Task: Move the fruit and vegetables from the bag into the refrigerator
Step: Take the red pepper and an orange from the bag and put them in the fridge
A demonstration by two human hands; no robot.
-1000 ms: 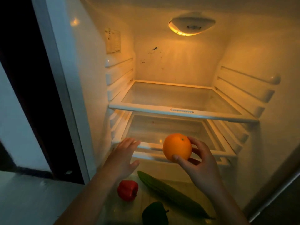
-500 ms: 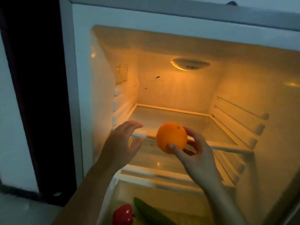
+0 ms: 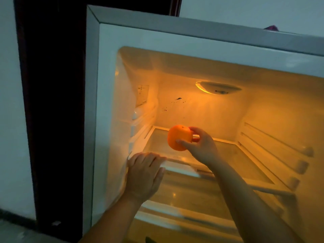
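The refrigerator [image 3: 91, 102] stands open in front of me, lit yellow inside. My right hand [image 3: 201, 146] grips a round orange [image 3: 178, 137] and holds it just above the left part of the top glass shelf [image 3: 236, 155]. My left hand [image 3: 143, 174] rests on the front left corner of that shelf's white rim, fingers curled over the edge. A dark green tip of a vegetable [image 3: 149, 240] peeks in at the bottom edge. The bag is not in view.
A second shelf [image 3: 184, 195] lies below the top one, with another rail under it. Ribbed shelf guides [image 3: 280, 151] line the right wall and a lamp [image 3: 217, 88] sits on the back wall. A dark door frame [image 3: 52, 102] stands left of the refrigerator.
My right hand has carried the orange up and inward, from the lower shelf's height to over the top shelf. My left hand has come to rest on the shelf rim. The view has tilted upward.
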